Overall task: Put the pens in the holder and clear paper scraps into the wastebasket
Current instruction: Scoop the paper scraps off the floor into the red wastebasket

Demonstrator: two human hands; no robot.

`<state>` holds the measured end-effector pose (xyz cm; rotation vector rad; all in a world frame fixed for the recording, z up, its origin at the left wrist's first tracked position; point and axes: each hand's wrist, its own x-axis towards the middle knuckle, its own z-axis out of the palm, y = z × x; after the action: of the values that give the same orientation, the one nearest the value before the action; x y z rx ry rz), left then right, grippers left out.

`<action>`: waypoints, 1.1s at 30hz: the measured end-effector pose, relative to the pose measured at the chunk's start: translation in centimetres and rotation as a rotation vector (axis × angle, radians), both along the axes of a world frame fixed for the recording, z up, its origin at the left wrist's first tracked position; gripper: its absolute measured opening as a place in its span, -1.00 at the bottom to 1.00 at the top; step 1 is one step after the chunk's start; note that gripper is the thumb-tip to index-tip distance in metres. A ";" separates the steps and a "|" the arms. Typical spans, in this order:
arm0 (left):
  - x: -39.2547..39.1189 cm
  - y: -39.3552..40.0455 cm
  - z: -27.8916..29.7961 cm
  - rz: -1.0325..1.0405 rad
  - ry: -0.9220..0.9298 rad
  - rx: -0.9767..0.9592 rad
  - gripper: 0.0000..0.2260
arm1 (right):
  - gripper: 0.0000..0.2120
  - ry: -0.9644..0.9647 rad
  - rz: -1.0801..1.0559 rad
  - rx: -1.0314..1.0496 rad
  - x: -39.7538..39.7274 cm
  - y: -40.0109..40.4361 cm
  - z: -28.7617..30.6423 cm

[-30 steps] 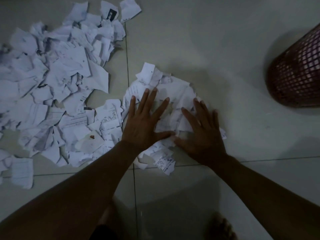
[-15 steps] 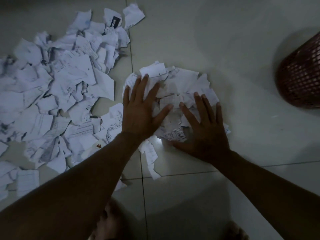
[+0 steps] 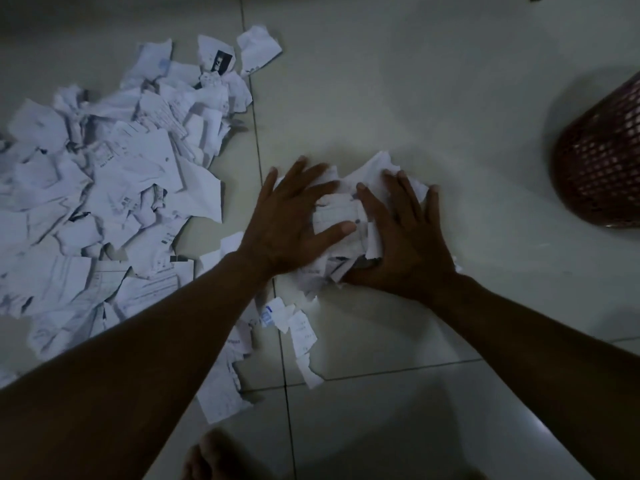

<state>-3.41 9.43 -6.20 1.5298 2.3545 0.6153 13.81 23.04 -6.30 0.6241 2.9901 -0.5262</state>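
A small heap of white paper scraps [image 3: 341, 216] lies bunched on the pale tiled floor in the middle of the view. My left hand [image 3: 287, 223] presses on its left side and my right hand [image 3: 401, 233] on its right side, both with fingers spread and nearly straight. The heap is squeezed between the two palms. A much larger spread of torn scraps [image 3: 114, 188] covers the floor to the left. The dark red mesh wastebasket [image 3: 602, 164] stands at the right edge, partly cut off. No pens or holder are in view.
A few loose scraps [image 3: 301, 330] trail on the floor below my hands, along a tile joint. My bare foot [image 3: 214, 455] shows at the bottom edge. Bare tile lies between the small heap and the wastebasket. The light is dim.
My hands have drawn together, gathering the flat patch of scraps into a tighter, taller bunch. A few scraps were left behind near the tile joint.
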 end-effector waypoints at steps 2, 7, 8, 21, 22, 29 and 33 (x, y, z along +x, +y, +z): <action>0.0 -0.9 0.1 0.018 -0.100 0.046 -0.14 | 0.19 0.013 0.007 -0.008 -0.5 0.6 0.0; 2.6 -2.2 0.2 0.142 -0.328 0.276 -0.15 | 0.15 0.024 0.029 0.016 -1.4 0.7 -0.1; 3.4 -2.0 0.0 0.136 -0.278 0.309 -0.21 | 0.09 0.054 0.042 0.023 -1.3 0.6 -0.3; 5.3 0.1 -0.9 0.421 -0.098 0.362 -0.70 | 0.05 0.293 -0.051 -0.234 -1.7 -1.6 -1.5; 5.2 0.1 -1.0 0.404 -0.084 0.371 -0.72 | 0.10 0.312 -0.068 -0.242 -1.6 -1.9 -1.5; 5.2 -0.6 -1.3 0.382 -0.161 0.348 -0.62 | -0.04 0.254 0.114 -0.044 -1.2 -1.4 -1.9; 5.2 -0.7 -1.2 0.345 -0.102 0.323 -0.54 | -0.11 0.254 0.110 0.054 -1.1 -1.1 -2.4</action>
<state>1.77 8.76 -7.42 1.1702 2.5509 1.1729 12.68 21.98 -8.68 0.4206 3.2621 -0.5582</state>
